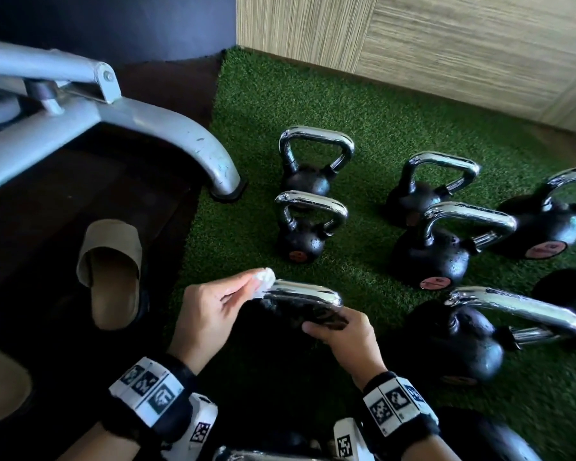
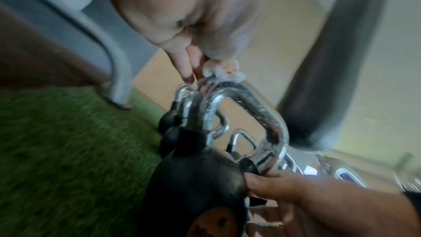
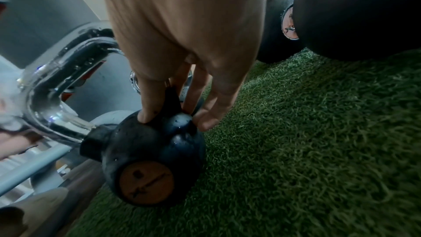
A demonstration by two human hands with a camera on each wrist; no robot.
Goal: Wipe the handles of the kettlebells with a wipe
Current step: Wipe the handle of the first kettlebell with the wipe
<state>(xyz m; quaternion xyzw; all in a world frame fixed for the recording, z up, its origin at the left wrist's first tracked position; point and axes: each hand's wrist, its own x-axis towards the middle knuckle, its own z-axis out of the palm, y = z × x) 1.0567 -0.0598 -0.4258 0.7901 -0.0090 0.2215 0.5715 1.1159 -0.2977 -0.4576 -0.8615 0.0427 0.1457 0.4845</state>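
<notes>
A black kettlebell [image 1: 290, 311] with a chrome handle [image 1: 305, 292] stands nearest me on the green turf. My left hand [image 1: 250, 285] pinches a crumpled white wipe [image 1: 264, 280] against the handle's left corner. In the left wrist view the wipe [image 2: 224, 72] sits on top of the handle's bend [image 2: 248, 104]. My right hand [image 1: 318, 327] grips the kettlebell on its right side. The right wrist view has its fingers [image 3: 148, 107] astride the handle's base on the black ball [image 3: 154, 149]. The ball carries a round orange label [image 3: 145, 182].
Several more chrome-handled kettlebells [image 1: 429, 257] stand on the turf [image 1: 363, 104] ahead and to the right. A grey machine leg [image 1: 193, 144] ends at the turf's left edge. A tan slipper [image 1: 112, 271] lies on the dark floor. A wood-panelled wall [image 1: 446, 44] closes the back.
</notes>
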